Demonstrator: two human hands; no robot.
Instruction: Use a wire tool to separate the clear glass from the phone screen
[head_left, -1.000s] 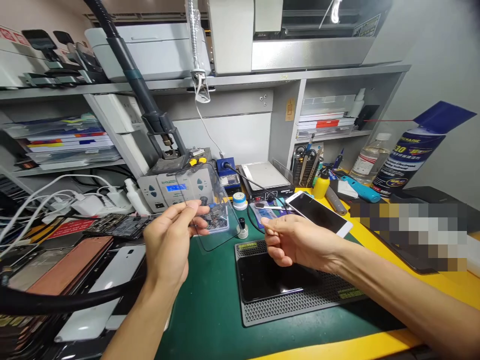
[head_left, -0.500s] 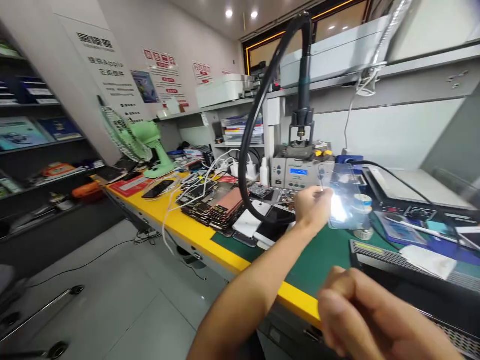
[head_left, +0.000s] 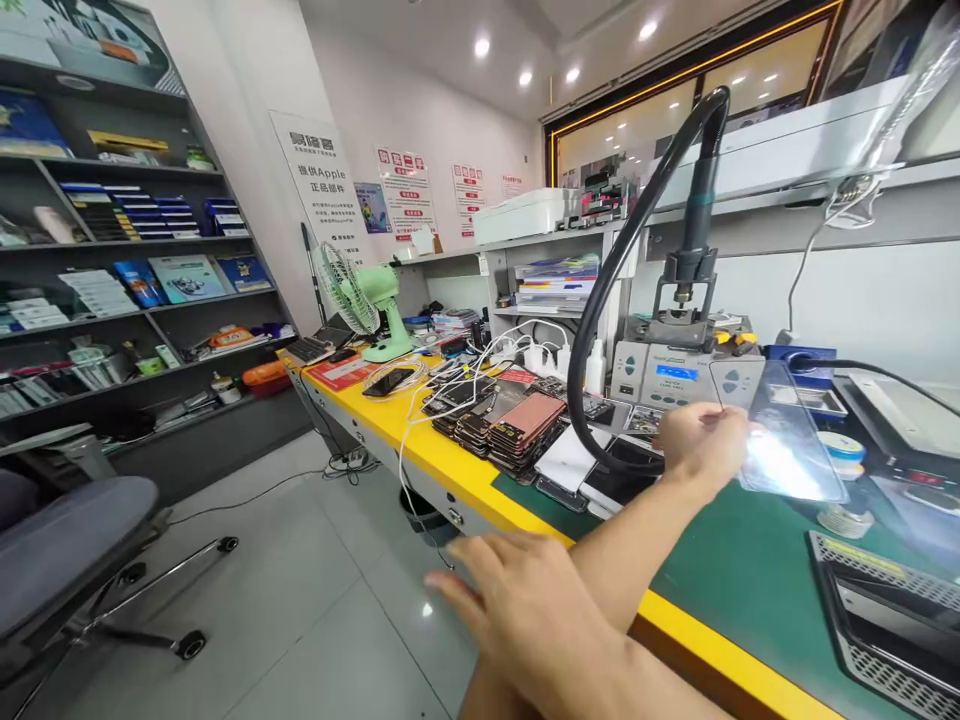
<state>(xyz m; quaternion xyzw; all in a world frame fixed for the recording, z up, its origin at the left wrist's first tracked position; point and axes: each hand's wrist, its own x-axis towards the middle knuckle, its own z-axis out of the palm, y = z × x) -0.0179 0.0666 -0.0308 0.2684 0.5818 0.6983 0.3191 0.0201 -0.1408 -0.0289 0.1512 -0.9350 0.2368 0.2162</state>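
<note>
My left hand (head_left: pixel 705 450) pinches the edge of a clear screen protector (head_left: pixel 799 425), a thin phone-sized sheet with rounded corners and a bright glare on it. It is held up over the green mat (head_left: pixel 742 580), in front of a grey soldering or hot-air station (head_left: pixel 675 375) with a lit blue display. Crossing above my left forearm, my right hand (head_left: pixel 532 610) is slightly blurred and empty, its fingers and thumb stretched out toward the left over the bench's yellow edge. Behind the clear sheet stands a small round tub (head_left: pixel 841 445) with a blue and white top.
A thick black hose (head_left: pixel 592 320) arches down over the bench. Stacked phone parts (head_left: pixel 529 425), phones and white cables (head_left: pixel 409 440) lie left of my hands. A black tray with perforated edges (head_left: pixel 892 610) sits at right. Further back are a green fan (head_left: pixel 382 300) and a chair (head_left: pixel 67 550).
My right hand has swung from the lower right to the left across my forearm, and its curled fingers have straightened. The view has turned left. My left hand still holds the clear sheet.
</note>
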